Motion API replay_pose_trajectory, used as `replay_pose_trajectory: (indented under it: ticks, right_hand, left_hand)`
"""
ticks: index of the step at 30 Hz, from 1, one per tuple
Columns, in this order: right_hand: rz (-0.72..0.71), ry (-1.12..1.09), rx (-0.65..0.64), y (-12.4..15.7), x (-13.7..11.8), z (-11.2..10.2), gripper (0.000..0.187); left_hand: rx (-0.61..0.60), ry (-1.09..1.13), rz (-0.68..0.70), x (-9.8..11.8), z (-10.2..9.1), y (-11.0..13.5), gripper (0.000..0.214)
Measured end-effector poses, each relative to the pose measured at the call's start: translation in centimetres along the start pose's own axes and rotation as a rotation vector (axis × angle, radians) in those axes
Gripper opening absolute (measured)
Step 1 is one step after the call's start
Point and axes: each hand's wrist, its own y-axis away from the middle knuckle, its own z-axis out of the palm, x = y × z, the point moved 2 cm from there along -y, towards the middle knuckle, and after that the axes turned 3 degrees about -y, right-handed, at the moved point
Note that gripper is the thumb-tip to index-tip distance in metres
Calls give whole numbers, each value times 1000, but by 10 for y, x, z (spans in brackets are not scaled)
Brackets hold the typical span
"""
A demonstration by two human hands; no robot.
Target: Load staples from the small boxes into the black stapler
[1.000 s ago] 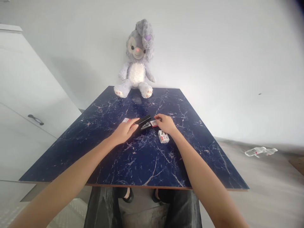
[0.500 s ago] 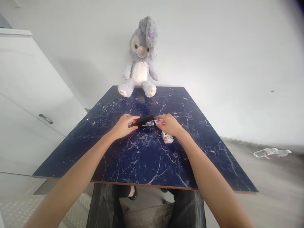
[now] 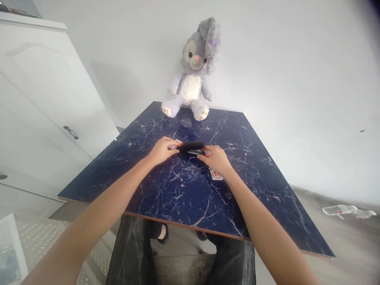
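Over the middle of the table I hold a black stapler (image 3: 192, 145) with an orange part at its left end. My left hand (image 3: 162, 151) is closed on that end, thumb in front and fingers behind. The stapler's jaws stand apart, with a shiny metal strip (image 3: 196, 152) showing between them. At its right end, my right hand (image 3: 216, 159) is closed with thumb and fingers on the lower part. A red and white patch (image 3: 207, 152) shows between those fingers. A small white and red box (image 3: 216, 175) lies just below my right hand, partly covered by it.
A grey plush rabbit (image 3: 192, 75) sits at the table's far edge against the wall. The dark blue marbled table (image 3: 178, 194) has its front edge above my legs. A white cabinet (image 3: 44, 87) stands at left; clear plastic bottles (image 3: 347, 211) lie on the floor at right.
The view has turned, so the scene sits further right. The stapler has turned a little, and the gap between its upper and lower parts shows more plainly. Both hands stay on it.
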Motion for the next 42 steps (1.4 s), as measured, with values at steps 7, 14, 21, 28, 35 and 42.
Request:
replay_pose_trajectory:
  ticks: [7, 14, 21, 28, 35, 42]
  right_hand:
    - [87, 26, -62, -7, 11, -10, 29]
    - [56, -18, -125, -2, 38, -33, 30]
    - [101, 157, -33, -3, 40, -21, 32]
    - [315, 185, 64, -5, 73, -39, 41]
    - [316, -53, -81, -3, 69, -40, 49]
    - [315, -10, -75, -1, 63, -37, 48]
  left_hand:
    - [-16, -50, 70, 2, 1, 4, 29]
    - [81, -66, 41, 3, -18, 1, 38]
    - [-47, -334, -52, -14, -14, 2, 42]
    - [14, -186, 79, -3, -9, 2, 44]
    - [-80, -37, 164, 3, 5, 3, 51]
    - [-175, 52, 61, 0, -2, 3, 47]
